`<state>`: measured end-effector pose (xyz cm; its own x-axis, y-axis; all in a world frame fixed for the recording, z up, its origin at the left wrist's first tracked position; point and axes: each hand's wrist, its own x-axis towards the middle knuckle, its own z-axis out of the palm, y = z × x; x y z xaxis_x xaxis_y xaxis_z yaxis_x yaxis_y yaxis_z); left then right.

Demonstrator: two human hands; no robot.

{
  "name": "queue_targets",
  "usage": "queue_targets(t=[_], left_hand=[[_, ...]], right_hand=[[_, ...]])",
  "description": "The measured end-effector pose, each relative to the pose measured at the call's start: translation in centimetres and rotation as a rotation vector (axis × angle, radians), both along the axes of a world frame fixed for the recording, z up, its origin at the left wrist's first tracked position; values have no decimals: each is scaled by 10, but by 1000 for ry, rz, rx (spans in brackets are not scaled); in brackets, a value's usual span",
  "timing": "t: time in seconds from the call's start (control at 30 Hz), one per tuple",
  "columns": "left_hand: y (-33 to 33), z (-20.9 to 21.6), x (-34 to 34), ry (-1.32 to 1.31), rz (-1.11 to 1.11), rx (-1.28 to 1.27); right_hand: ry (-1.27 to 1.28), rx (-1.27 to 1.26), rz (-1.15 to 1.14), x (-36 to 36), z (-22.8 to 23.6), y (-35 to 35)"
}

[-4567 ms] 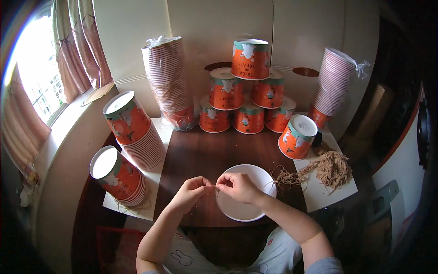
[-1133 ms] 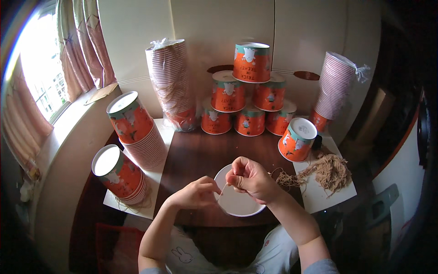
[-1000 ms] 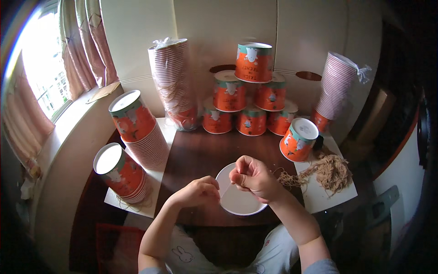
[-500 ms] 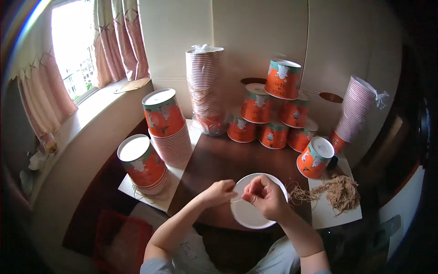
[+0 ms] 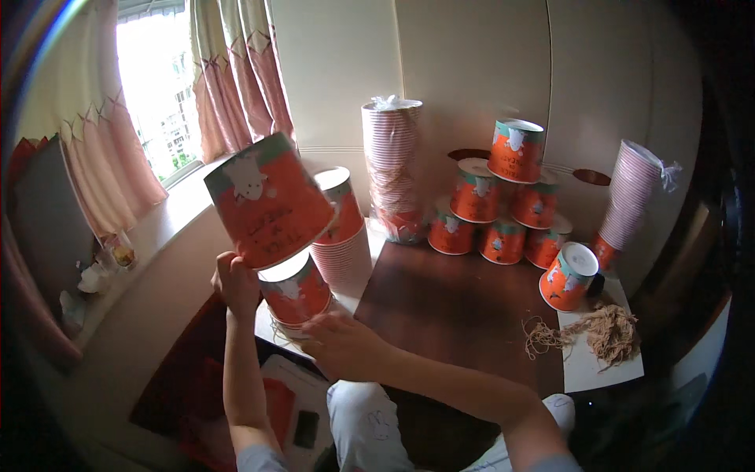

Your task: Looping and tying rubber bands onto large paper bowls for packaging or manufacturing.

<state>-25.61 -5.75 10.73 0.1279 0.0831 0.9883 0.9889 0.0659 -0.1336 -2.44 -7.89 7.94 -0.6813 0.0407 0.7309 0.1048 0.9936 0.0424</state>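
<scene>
Since the earlier frame, both hands have left the white plate and swung to the person's left, and the plate is out of sight.

Head view: the left hand (image 5: 234,285) is raised, its fingers closed around the base of a large orange paper tub with a green rim and white bear print (image 5: 267,200), tilted in the air. Just below, the right hand (image 5: 340,344) rests against a stack of matching tubs (image 5: 297,297); whether its fingers grip cannot be told. A second stack (image 5: 340,228) stands behind. On the dark brown counter (image 5: 456,307) sits a pyramid of tubs (image 5: 503,204), two tall sleeves of striped cups (image 5: 391,165), and tan string (image 5: 598,330).
</scene>
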Motion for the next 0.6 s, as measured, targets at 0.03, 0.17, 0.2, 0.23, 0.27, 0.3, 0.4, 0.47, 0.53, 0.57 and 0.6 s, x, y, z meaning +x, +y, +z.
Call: queue_targets(t=[0.03, 0.17, 0.2, 0.23, 0.27, 0.3, 0.4, 0.47, 0.53, 0.57, 0.6], left_hand=[[1, 0, -13, 24, 53, 2], [25, -38, -60, -100, 93, -51], [31, -48, -63, -22, 138, -99], [34, -60, -67, 55, 181, -147], [37, -73, -65, 36, 177, -202], [35, -86, -69, 11, 145, -235], [31, -129, -84, -112, 59, -311], [23, -143, -79, -176, -36, -355], [17, -154, -76, -244, -84, -422], [14, -154, -72, -307, -128, -484], [10, -151, -66, -401, -223, -516]], right_hand=[[5, 21, 7, -17, -5, 7], [-119, -88, -28, -69, -35, 34], [-151, -85, -40, -74, -42, 40], [-149, -81, -46, -77, -51, 44], [-222, -115, -63, -79, -61, 48], [-295, -145, -73, -81, -71, 49], [-273, -94, 15, -81, -96, 41], [-337, -180, 32, -75, -106, 33], [-369, -231, 77, -76, -121, 28], [-369, -237, 74, -77, -128, 28], [-424, -261, 98, -77, -135, 29]])
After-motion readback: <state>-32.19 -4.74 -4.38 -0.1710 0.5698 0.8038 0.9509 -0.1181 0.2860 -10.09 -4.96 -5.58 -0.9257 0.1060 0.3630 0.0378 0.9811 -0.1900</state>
